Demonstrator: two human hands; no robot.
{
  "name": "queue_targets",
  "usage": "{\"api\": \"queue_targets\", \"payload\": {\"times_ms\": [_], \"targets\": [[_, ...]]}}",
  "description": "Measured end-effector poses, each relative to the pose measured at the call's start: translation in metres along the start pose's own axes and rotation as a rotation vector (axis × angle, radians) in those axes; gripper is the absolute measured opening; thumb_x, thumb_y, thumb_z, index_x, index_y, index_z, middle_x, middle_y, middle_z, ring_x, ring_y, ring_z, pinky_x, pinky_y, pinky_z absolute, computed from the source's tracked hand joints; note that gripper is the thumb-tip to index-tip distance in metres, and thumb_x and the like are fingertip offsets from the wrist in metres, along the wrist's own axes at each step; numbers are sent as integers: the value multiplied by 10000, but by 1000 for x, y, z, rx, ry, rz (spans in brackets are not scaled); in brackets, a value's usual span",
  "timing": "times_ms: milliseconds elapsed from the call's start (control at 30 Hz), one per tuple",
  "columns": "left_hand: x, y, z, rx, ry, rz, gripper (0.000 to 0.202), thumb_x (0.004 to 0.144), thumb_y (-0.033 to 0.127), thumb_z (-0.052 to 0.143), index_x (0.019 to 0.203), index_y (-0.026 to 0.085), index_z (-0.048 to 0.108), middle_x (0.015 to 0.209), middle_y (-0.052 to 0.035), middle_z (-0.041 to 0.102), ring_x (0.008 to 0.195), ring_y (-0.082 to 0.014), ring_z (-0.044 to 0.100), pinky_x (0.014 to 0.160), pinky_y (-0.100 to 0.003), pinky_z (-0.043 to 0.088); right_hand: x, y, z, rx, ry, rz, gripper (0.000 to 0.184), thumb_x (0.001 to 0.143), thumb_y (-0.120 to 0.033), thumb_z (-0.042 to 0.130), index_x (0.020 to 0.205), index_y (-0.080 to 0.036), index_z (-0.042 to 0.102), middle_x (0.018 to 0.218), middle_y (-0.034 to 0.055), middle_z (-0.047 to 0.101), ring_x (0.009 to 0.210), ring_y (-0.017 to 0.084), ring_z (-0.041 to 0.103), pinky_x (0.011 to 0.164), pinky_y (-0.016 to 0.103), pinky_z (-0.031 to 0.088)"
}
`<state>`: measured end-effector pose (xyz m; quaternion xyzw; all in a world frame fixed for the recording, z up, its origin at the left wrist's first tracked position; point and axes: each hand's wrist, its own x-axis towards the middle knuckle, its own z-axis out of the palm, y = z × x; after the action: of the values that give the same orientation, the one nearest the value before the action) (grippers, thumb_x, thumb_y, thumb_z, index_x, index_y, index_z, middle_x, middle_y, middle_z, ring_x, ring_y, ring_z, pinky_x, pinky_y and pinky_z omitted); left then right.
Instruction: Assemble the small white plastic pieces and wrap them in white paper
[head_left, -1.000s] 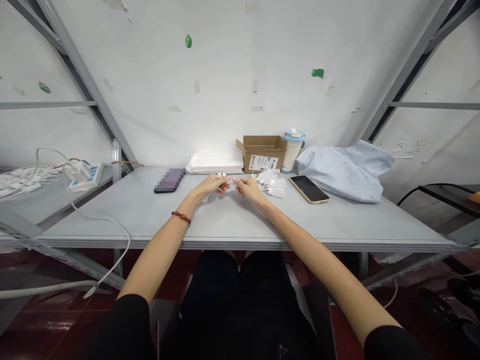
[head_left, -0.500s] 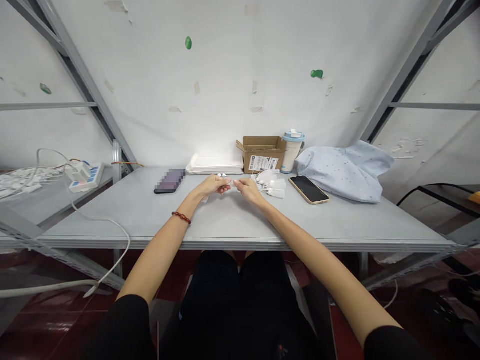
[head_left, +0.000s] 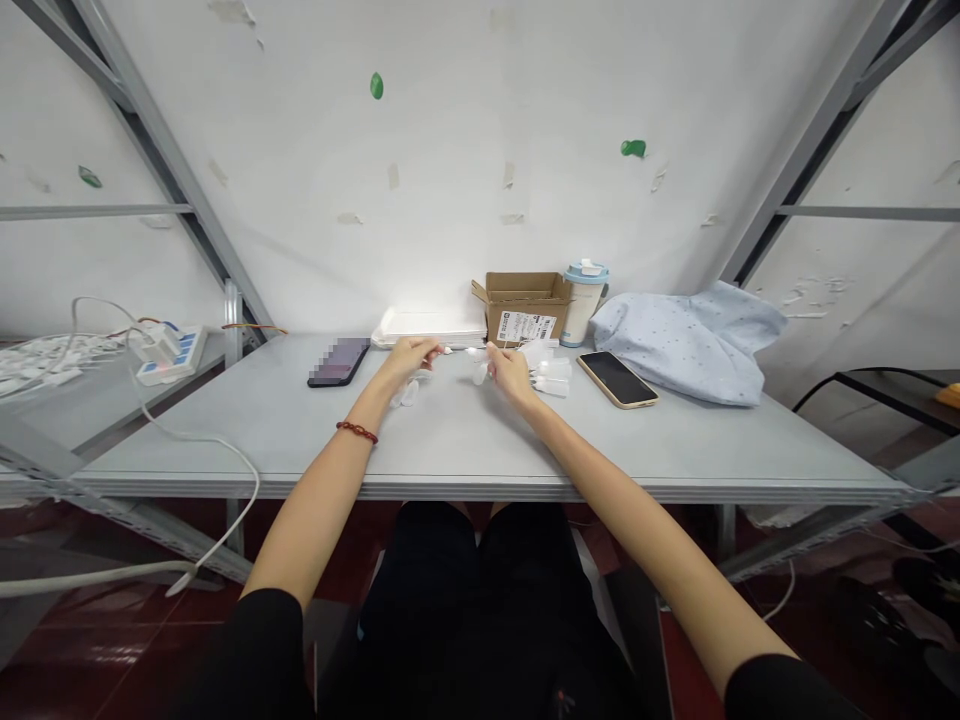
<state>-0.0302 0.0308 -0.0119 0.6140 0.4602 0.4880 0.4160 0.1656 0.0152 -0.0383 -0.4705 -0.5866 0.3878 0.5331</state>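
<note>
My left hand [head_left: 415, 362] is over the table [head_left: 465, 445], its fingers drawn together at a small white tip [head_left: 448, 350]. Whether the fingers grip that tip I cannot tell. Translucent small pieces [head_left: 409, 392] lie beneath and beside this hand. My right hand [head_left: 510, 372] is closed in a pinch, and a small translucent bottle [head_left: 481, 373] shows at its fingertips. Another small white piece [head_left: 472, 351] is just beyond them. Right of that hand lie several translucent small bottles [head_left: 553, 378], partly hidden by it.
Along the wall stand a stack of white trays [head_left: 431, 328], an open cardboard box [head_left: 525, 310] and a lidded cup [head_left: 583, 305]. Phones lie left [head_left: 341, 362] and right [head_left: 619, 380]. A pale blue cloth [head_left: 690, 340] is bunched at right; a power strip [head_left: 174, 358] sits far left.
My hands have moved apart. The left has shifted left and away from me, uncovering translucent pieces beneath it. The right has moved slightly right, and a translucent bottle now shows at its fingers.
</note>
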Motion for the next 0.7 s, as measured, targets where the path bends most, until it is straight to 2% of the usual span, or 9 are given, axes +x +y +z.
{"api": "queue_targets", "payload": {"times_ms": [100, 200, 267, 333, 467, 600, 700], "targets": [[8, -7, -20, 16, 256, -37, 228, 696, 378, 624, 684, 151, 640, 588, 8, 518, 586, -115, 468, 581, -243, 420, 2, -3, -7, -210, 197, -131, 447, 905, -435, 459, 524, -201, 434, 518, -11, 436, 547, 125, 406, 552, 256, 298], [16, -18, -31, 198, 345, -31, 165, 676, 307, 579, 659, 152, 635, 645, -24, 593, 663, -152, 529, 590, -253, 424, 3, -5, -12, -436, 216, -157, 340, 921, -375, 469, 679, -180, 607, 678, 34, 588, 684, 161, 514, 640, 258, 352], [19, -24, -32, 314, 309, -13, 161, 669, 293, 557, 658, 156, 642, 736, -53, 662, 763, -188, 580, 649, -269, 447, 3, -7, -14, -603, 221, -132, 282, 933, -348, 470, 855, -176, 679, 840, 75, 650, 811, 190, 560, 717, 273, 385], [22, -28, -29, 355, 229, -6, 187, 666, 285, 539, 710, 162, 672, 880, -76, 712, 896, -220, 608, 736, -286, 466, 2, -9, -16, -767, 233, -100, 280, 944, -314, 456, 997, -168, 689, 985, 119, 653, 944, 225, 563, 784, 301, 404], [26, -31, -24, 308, 34, -78, 345, 657, 298, 504, 907, 191, 716, 1230, -77, 659, 1143, -247, 557, 871, -315, 457, -2, -12, -19, -988, 265, -70, 293, 920, -238, 467, 1072, -81, 664, 1144, 216, 572, 1127, 309, 466, 838, 370, 417], [32, -33, -23, 297, -88, -132, 469, 638, 328, 474, 1024, 203, 708, 1323, -76, 605, 1246, -264, 499, 964, -332, 421, -5, -11, -12, -1027, 239, -236, 297, 898, -190, 485, 1117, -35, 614, 1163, 244, 529, 1114, 332, 434, 897, 432, 392], [35, -32, -21, 307, -150, -167, 536, 624, 333, 470, 1098, 212, 688, 1304, -72, 616, 1250, -266, 496, 975, -331, 416, -8, -9, 5, -984, 66, -410, 323, 918, -216, 482, 1183, -59, 580, 1173, 220, 530, 1099, 313, 442, 933, 435, 381]]}}
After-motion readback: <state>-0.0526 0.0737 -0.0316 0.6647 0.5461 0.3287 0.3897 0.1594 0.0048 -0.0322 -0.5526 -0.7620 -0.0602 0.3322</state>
